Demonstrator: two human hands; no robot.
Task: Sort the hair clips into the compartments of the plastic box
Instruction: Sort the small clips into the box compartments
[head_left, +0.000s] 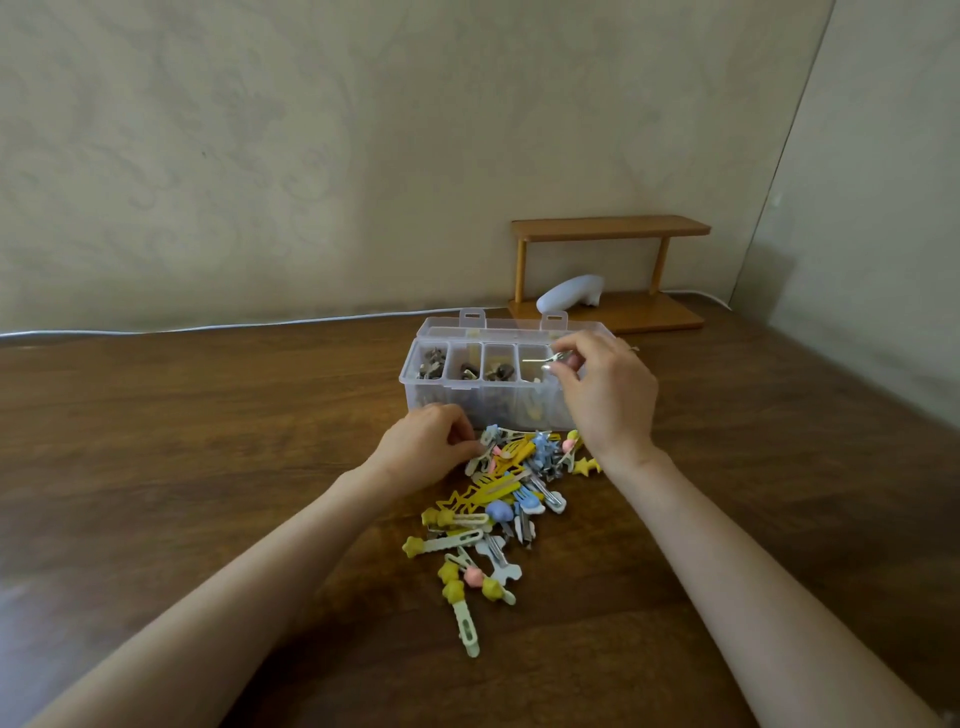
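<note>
Right grip (605, 384) pinched silver clip (540, 359) over fourth-from-left compartment of box (441, 402). Left grip (431, 441) curled at clip pile (498, 499) on tabletop (208, 426), hold unclear. Needed: lowering clip below walls before release.

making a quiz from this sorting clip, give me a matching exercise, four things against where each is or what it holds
Things:
1. right hand
2. left hand
3. white object
4. plastic box

Places or states:
a. on the base of the wooden shelf
b. pinches a silver clip above the box
c. fingertips at the far edge of the clip pile
d. dark metal pieces in its left compartments

Pairs: 1-b, 2-c, 3-a, 4-d
</note>
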